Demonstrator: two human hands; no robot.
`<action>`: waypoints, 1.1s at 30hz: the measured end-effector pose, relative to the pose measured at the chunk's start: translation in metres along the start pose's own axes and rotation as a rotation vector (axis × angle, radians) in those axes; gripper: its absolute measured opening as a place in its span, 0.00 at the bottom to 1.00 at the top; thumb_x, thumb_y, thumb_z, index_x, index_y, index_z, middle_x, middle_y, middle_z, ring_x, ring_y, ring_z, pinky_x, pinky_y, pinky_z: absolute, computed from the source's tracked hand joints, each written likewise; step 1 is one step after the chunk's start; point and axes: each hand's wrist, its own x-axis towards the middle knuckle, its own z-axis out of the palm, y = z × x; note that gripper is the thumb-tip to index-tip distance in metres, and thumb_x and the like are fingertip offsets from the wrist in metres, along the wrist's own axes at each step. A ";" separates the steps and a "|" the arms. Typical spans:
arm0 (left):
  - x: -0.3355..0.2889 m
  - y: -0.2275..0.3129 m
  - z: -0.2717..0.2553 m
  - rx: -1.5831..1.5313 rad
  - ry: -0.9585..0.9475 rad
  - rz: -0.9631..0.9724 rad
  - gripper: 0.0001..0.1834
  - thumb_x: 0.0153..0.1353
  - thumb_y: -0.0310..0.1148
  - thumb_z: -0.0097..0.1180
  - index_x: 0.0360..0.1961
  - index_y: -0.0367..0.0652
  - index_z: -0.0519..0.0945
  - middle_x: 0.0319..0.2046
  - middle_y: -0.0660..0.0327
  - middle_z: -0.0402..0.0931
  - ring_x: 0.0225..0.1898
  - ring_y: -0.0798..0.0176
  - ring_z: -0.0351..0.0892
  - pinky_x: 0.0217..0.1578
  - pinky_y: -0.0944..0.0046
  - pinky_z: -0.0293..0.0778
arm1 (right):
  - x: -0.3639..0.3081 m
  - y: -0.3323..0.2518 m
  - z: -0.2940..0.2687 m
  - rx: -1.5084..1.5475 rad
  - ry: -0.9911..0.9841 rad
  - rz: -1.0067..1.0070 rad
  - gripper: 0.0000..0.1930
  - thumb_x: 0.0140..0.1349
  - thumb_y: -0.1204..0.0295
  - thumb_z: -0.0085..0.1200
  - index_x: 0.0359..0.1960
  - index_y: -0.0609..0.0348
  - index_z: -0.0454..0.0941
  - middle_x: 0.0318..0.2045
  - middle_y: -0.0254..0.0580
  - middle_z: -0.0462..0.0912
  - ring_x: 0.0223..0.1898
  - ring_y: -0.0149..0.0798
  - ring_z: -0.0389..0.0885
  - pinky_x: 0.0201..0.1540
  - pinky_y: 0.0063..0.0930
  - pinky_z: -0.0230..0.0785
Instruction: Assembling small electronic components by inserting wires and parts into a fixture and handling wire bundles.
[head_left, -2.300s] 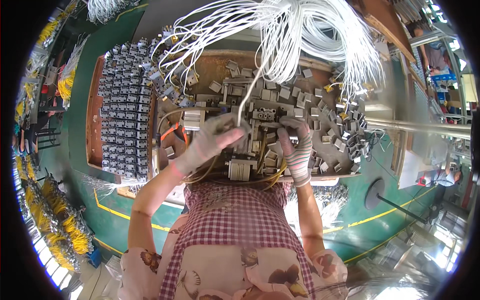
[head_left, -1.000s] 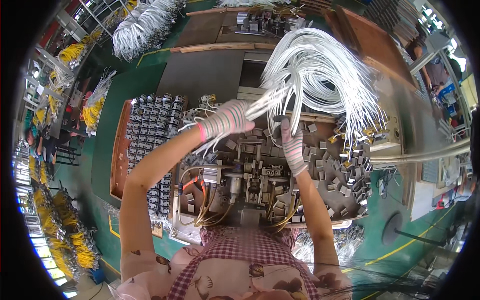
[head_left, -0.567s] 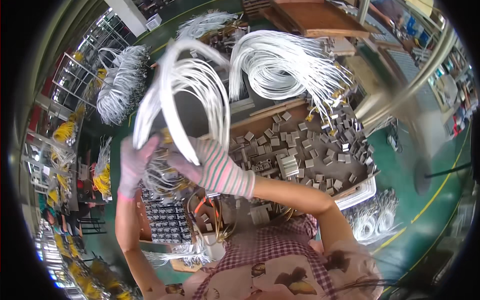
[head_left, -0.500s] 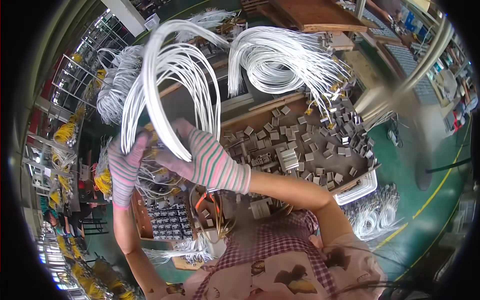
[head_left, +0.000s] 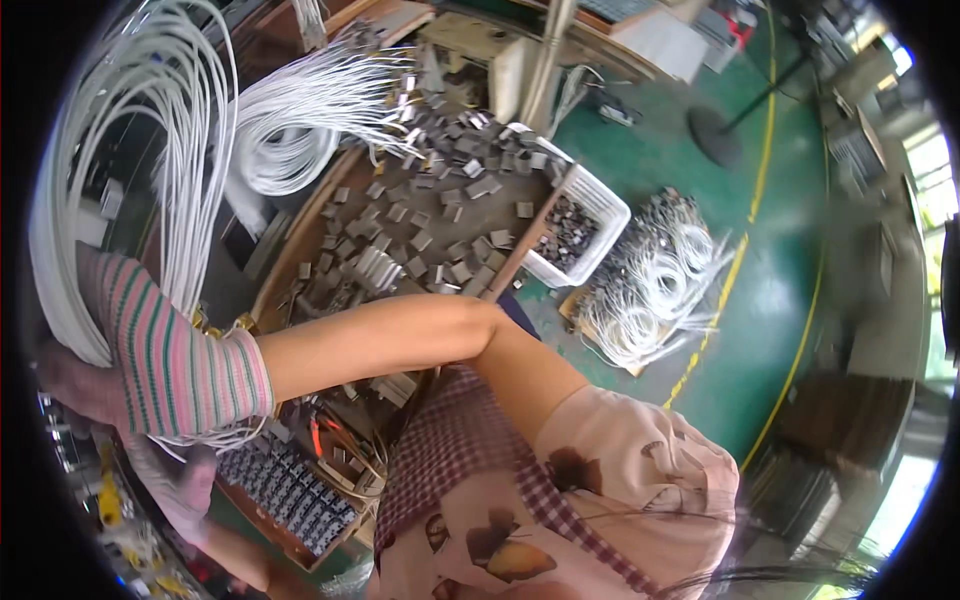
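Note:
My right hand, in a pink, green and grey striped knit glove, is closed around a thick looped bundle of white cables at the far left. The bundle arches above the hand, and some strands drop behind the glove. Below it is my left hand, in a similar glove. Its thumb stands apart with no cable visible against it; the right hand hides most of its fingers. Loose white cable ends show beside the left thumb.
A wooden-edged bench tray holds many small metal pieces. Behind it lies another white cable bundle. A white plastic basket of parts and coiled cables sit to the right. A tray of dark blocks is near my apron.
The view has swung right, so hands and bundle appear farther left. My right hand still grips the cables. My left hand has come away from the strands it held and sits lower.

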 end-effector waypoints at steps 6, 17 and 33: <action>0.066 0.012 0.188 -0.494 0.506 0.445 0.40 0.56 0.40 0.59 0.67 0.33 0.60 0.66 0.46 0.59 0.65 0.51 0.63 0.67 0.56 0.55 | 0.042 -0.046 -0.052 0.659 -0.211 -0.216 0.22 0.68 0.54 0.44 0.52 0.60 0.70 0.26 0.38 0.75 0.23 0.35 0.75 0.22 0.27 0.69; 0.044 0.152 0.328 -0.570 -0.011 0.641 0.43 0.58 0.54 0.59 0.66 0.36 0.58 0.60 0.44 0.57 0.64 0.41 0.59 0.63 0.45 0.57 | -0.032 -0.279 -0.134 -0.274 0.318 -0.187 0.18 0.68 0.47 0.50 0.32 0.46 0.70 0.13 0.23 0.58 0.13 0.27 0.59 0.17 0.26 0.59; -0.015 0.047 0.320 -0.275 -0.358 0.222 0.35 0.55 0.31 0.60 0.65 0.39 0.63 0.64 0.47 0.53 0.65 0.46 0.56 0.65 0.49 0.55 | -0.207 -0.494 -0.359 -0.353 0.588 -0.353 0.17 0.66 0.53 0.54 0.35 0.54 0.77 0.17 0.25 0.60 0.21 0.27 0.57 0.30 0.27 0.55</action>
